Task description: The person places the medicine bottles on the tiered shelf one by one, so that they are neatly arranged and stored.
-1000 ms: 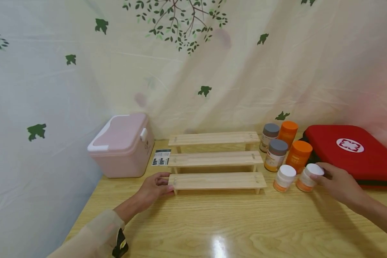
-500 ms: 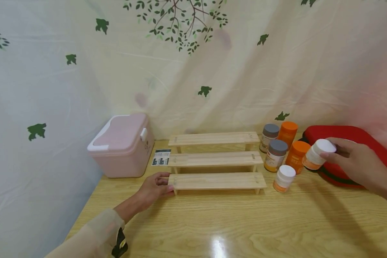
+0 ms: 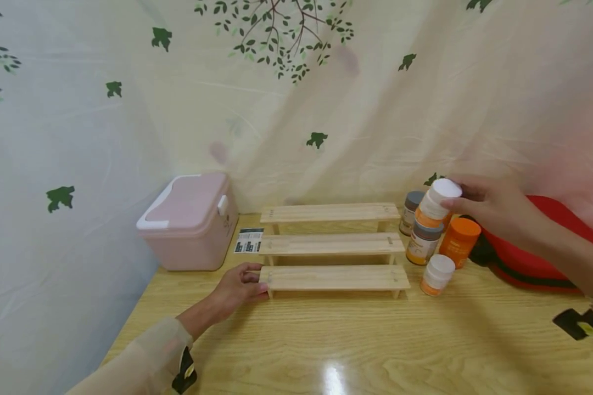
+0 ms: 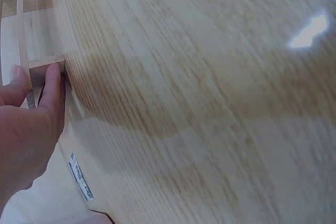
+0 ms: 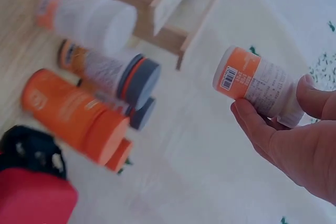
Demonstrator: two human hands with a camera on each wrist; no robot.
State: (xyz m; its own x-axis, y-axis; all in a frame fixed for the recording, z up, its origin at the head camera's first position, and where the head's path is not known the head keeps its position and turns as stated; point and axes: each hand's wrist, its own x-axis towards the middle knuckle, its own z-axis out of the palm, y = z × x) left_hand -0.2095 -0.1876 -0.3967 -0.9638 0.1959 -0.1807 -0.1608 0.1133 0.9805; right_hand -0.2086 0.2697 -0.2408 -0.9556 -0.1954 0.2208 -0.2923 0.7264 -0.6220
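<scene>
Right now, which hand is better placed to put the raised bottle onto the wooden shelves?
Probably the right hand: it holds the raised bottle near the shelves, while the left hand grips the front shelf at its left end.

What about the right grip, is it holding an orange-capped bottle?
No, in the head view the right grip holds a white-capped bottle.
</scene>
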